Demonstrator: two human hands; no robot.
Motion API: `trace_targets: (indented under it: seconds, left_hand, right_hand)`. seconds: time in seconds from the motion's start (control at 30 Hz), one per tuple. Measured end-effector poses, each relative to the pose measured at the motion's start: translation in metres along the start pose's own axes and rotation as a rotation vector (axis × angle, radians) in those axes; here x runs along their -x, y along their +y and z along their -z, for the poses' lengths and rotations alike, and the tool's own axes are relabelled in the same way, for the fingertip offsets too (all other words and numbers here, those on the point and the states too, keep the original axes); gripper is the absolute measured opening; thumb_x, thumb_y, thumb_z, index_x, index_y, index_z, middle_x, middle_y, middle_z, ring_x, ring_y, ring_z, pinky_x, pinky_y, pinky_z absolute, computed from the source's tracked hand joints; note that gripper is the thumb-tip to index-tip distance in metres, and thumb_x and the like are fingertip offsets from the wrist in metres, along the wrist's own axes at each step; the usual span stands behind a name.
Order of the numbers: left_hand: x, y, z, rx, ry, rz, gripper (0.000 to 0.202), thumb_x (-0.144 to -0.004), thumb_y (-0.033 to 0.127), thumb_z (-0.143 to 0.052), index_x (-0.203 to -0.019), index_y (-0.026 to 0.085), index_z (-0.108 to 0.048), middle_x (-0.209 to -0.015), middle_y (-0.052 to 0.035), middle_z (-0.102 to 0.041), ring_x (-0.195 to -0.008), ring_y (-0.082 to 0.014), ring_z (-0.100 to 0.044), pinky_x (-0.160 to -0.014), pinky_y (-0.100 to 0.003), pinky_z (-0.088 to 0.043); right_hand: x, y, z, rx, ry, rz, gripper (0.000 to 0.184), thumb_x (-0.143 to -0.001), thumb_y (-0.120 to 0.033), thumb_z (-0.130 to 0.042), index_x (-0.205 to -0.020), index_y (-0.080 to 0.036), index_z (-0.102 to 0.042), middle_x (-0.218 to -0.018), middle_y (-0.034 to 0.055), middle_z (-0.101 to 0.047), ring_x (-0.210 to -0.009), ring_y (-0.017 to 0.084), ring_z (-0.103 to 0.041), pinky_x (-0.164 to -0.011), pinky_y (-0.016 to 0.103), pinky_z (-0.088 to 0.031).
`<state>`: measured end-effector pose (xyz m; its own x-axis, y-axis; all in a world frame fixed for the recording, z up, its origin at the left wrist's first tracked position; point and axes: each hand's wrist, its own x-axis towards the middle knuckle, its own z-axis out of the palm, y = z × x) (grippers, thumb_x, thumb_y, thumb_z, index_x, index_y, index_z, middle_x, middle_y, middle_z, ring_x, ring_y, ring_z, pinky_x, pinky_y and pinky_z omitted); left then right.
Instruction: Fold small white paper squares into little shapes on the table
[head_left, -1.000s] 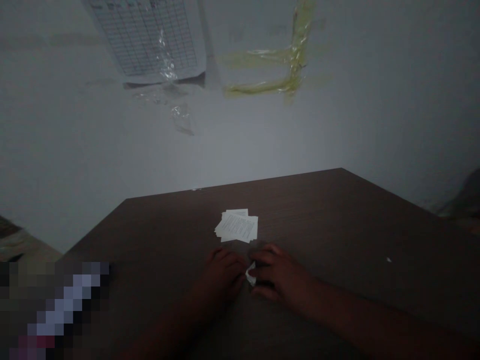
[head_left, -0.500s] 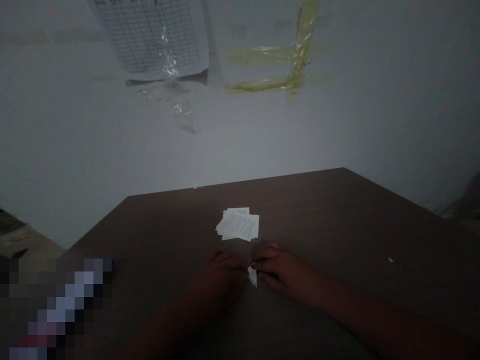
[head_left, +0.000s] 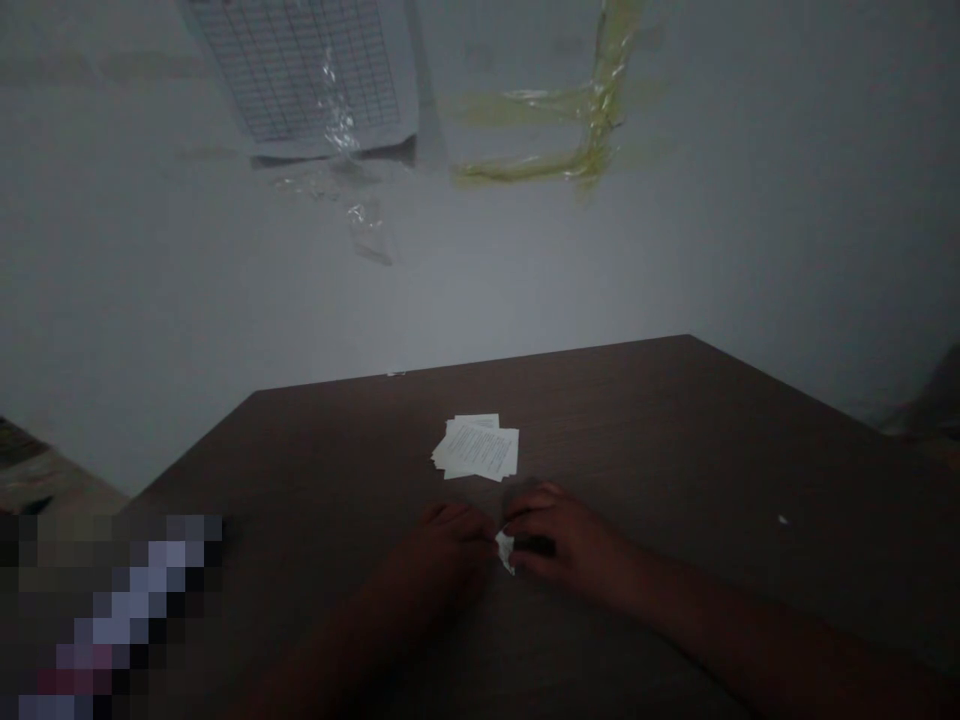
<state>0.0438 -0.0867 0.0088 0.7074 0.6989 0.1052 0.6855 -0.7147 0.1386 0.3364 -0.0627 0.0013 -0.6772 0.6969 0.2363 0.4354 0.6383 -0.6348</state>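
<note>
A small piece of white paper point(head_left: 505, 550), folded or creased, lies low over the brown table point(head_left: 630, 430) between my two hands. My left hand point(head_left: 454, 550) is closed at the paper's left edge, its fingertips pressed against it. From the right, my right hand point(head_left: 559, 535) pinches the same paper, with the thumb below and the fingers above. Just beyond my hands sits a loose stack of small printed paper slips point(head_left: 480, 450), overlapping at different angles. The dim light hides the exact finger contact.
A white wall point(head_left: 465, 290) stands behind the table's far edge. On it hang a gridded sheet point(head_left: 307, 80) and strips of yellowed tape point(head_left: 592, 150). A tiny white scrap point(head_left: 782, 520) lies on the table at the right. A pixelated patch point(head_left: 127, 610) covers the lower left.
My right hand's fingers have shifted slightly on the paper, the gap between thumb and fingers looking wider. The paper's outline has changed a little. The stack has stayed put.
</note>
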Motion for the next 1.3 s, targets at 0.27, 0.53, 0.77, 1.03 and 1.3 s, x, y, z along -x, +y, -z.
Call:
trace_targets:
  seconds: [0.27, 0.53, 0.77, 1.03, 1.3]
  left_hand:
    - [-0.001, 0.005, 0.000, -0.016, 0.002, 0.011, 0.027, -0.107, 0.005, -0.081, -0.120, 0.026, -0.093, -0.132, -0.0031, -0.092, -0.130, -0.0308, -0.085, -0.128, -0.045, -0.063]
    - [-0.002, 0.017, 0.014, -0.071, 0.009, -0.005, 0.019, -0.112, 0.007, -0.084, -0.112, 0.025, -0.091, -0.125, -0.0037, -0.091, -0.126, -0.0301, -0.087, -0.136, -0.050, -0.060]
    - [-0.002, 0.027, 0.031, -0.060, -0.045, -0.009, 0.015, -0.109, 0.009, -0.086, -0.109, 0.023, -0.090, -0.123, -0.0069, -0.092, -0.127, -0.0328, -0.087, -0.134, -0.053, -0.065]
    - [-0.002, 0.031, 0.024, 0.035, -0.002, 0.069, 0.007, -0.111, 0.018, -0.089, -0.114, 0.024, -0.091, -0.129, -0.0074, -0.093, -0.130, -0.0350, -0.089, -0.137, -0.061, -0.065]
    - [-0.006, 0.027, -0.013, 0.029, 0.052, 0.159, 0.019, -0.108, 0.025, -0.096, -0.125, 0.026, -0.089, -0.134, -0.0092, -0.091, -0.131, -0.0391, -0.085, -0.131, -0.062, -0.067]
  right_hand:
    - [-0.002, 0.002, -0.006, 0.000, 0.048, -0.013, 0.016, -0.112, -0.027, -0.101, -0.126, -0.027, -0.095, -0.135, 0.0099, -0.094, -0.133, 0.034, -0.085, -0.127, 0.058, -0.063]
    - [0.004, -0.010, -0.014, 0.237, 0.041, -0.054, 0.029, -0.109, -0.040, -0.104, -0.126, -0.027, -0.084, -0.138, 0.0135, -0.086, -0.134, 0.042, -0.077, -0.114, 0.059, -0.068]
    - [0.004, -0.021, -0.022, 0.340, 0.035, -0.099, 0.047, -0.106, -0.056, -0.104, -0.133, -0.024, -0.083, -0.145, 0.0183, -0.083, -0.136, 0.048, -0.074, -0.116, 0.067, -0.066]
    - [0.001, -0.004, 0.000, 0.143, 0.015, 0.015, 0.007, -0.119, -0.025, -0.083, -0.125, -0.027, -0.082, -0.134, 0.0094, -0.086, -0.130, 0.034, -0.079, -0.120, 0.055, -0.064]
    - [0.000, 0.001, -0.010, 0.150, 0.075, -0.005, 0.013, -0.110, -0.019, -0.088, -0.118, -0.026, -0.081, -0.128, 0.0094, -0.086, -0.126, 0.036, -0.079, -0.113, 0.053, -0.065]
